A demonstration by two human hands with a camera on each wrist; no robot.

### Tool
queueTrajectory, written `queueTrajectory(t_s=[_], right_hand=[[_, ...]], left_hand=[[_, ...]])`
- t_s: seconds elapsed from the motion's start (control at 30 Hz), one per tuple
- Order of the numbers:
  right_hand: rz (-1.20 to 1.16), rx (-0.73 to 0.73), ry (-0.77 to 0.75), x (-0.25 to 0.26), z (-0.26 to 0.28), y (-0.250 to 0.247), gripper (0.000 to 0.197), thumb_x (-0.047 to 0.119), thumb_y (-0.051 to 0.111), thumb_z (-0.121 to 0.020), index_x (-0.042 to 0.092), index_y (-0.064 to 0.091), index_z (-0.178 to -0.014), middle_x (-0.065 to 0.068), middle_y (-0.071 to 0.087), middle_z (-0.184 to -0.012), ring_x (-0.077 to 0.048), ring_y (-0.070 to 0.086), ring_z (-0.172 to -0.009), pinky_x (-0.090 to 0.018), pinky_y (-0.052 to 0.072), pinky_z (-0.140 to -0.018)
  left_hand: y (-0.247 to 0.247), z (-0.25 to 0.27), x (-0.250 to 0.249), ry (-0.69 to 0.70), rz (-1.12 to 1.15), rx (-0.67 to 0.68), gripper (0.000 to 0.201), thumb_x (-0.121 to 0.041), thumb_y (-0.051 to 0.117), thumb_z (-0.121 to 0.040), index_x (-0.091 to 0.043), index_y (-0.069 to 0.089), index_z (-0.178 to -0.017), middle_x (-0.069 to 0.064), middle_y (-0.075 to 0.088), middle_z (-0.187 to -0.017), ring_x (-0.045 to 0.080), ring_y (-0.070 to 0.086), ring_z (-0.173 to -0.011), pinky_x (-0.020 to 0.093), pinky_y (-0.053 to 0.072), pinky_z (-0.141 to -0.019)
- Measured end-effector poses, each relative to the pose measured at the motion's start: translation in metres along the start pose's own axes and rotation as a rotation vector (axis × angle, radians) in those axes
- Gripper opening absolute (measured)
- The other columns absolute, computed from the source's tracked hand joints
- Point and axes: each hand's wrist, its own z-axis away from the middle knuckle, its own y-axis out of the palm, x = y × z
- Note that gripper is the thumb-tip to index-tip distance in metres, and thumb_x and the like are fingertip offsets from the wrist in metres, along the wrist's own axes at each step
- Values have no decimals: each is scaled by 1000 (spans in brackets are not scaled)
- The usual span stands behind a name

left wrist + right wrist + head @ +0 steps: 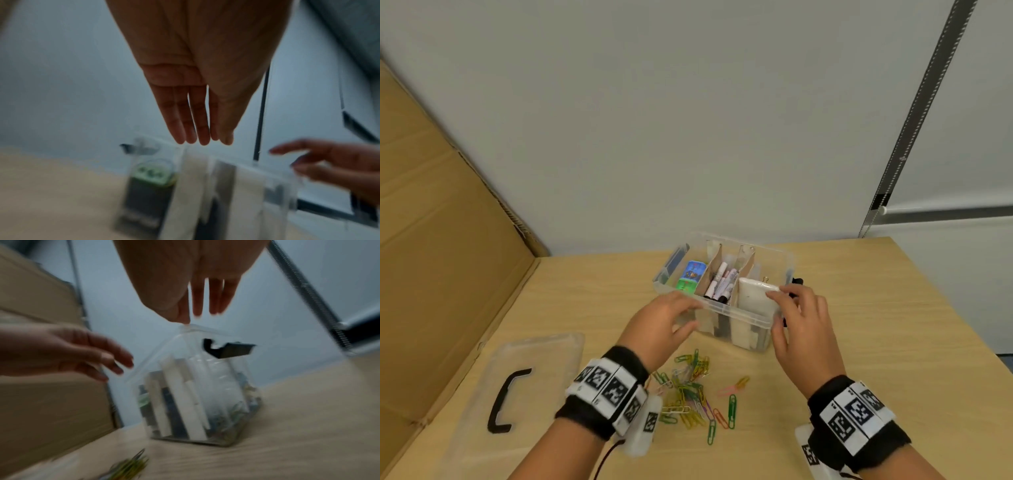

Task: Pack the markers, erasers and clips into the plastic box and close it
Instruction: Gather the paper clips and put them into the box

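The clear plastic box stands open on the table, split by cardboard dividers. A blue and green eraser lies in its left compartment, markers in the middle one, and a white packet in the right one. Loose coloured paper clips lie in a pile on the table in front of it. My left hand hovers at the box's near left corner with straight fingers. My right hand is at the near right corner, fingers straight, thumb tip touching the rim.
The clear lid with a black handle lies flat at the left. A cardboard sheet leans along the left side. The wall runs right behind the box. A black latch sticks out from the box's right end.
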Motion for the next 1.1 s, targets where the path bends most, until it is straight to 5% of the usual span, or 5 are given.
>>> queueTrajectory(t_s=[0.17, 0.4, 0.67, 0.8, 1.1], right_hand=[[-95, 334, -134, 49, 21, 12, 33, 34, 57, -88, 24, 52, -119, 10, 42, -113, -4, 49, -95, -13, 45, -74], [74, 952, -77, 59, 26, 75, 116, 55, 77, -64, 25, 6, -151, 4, 11, -150, -22, 22, -133, -40, 37, -107], [88, 870, -130, 64, 27, 88, 24, 21, 52, -92, 17, 51, -116, -4, 41, -120, -23, 42, -110, -33, 42, -89], [122, 848, -123, 64, 33, 94, 20, 9, 44, -94, 12, 53, -111, -9, 47, -116, -27, 47, -106, -30, 35, -77], [-136, 719, 77, 53, 29, 80, 18, 18, 57, -91, 21, 67, -106, 4, 56, -102, -13, 55, -96, -18, 41, -84]], left_hand=[[26, 51, 57, -206, -119, 279, 72, -48, 72, -74, -35, 40, -138, -15, 42, -135, 6, 40, -121, 29, 40, -103], [58, 61, 60, -201, -168, 430, 106, -48, 77, -66, -31, 15, -149, -13, 28, -147, 13, 28, -131, 34, 35, -109], [62, 50, 54, -142, -179, 319, 39, -26, 59, -89, -24, 55, -129, -3, 51, -122, 17, 50, -113, 29, 43, -95], [63, 48, 50, -137, -219, 318, 22, -22, 54, -91, -18, 62, -111, 2, 55, -112, 21, 58, -99, 29, 43, -81], [61, 50, 59, -180, -76, 223, 17, -28, 61, -88, -24, 69, -102, -10, 51, -88, 7, 51, -83, 17, 39, -73]])
